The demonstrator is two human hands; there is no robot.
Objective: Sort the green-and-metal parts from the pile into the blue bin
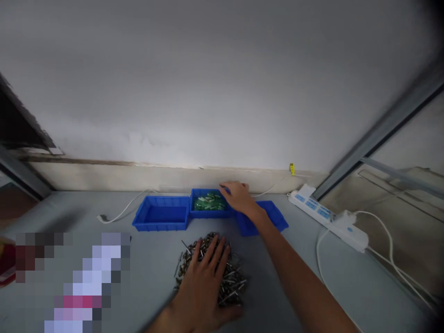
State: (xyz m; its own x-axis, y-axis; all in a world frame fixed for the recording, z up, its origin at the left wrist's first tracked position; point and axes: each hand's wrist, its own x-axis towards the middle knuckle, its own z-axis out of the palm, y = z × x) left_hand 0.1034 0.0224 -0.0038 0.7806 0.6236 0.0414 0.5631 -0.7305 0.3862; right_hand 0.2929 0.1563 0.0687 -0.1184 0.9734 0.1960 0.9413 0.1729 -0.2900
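1. The green parts [209, 202] are lying in the middle blue bin [208, 213], right under and just left of the right hand [237, 195], which is reaching in over the bin's right rim
2. The right hand's fingers are curling down toward the green parts; whether they are pinching one I cannot tell, since the fingertips are hidden behind the hand
3. The green pieces are lying jumbled, with no single long axis; the right hand is by far the nearer one, and the left is sitting well back toward the body
4. The left hand [204, 277] is lying flat, fingers spread wide, pressing on the pile of metal screws [233, 277]; it is grasping nothing that I can see
5. The pile is sitting just nearer than the bins, directly below the right hand's reach
6. Left of the grip, the empty blue bin [161, 214] is touching the middle one; a third blue bin [274, 218] is passing beneath the right wrist
7. Farther right, a white power strip [328, 218] is trailing its cable across the grey table [138, 277]
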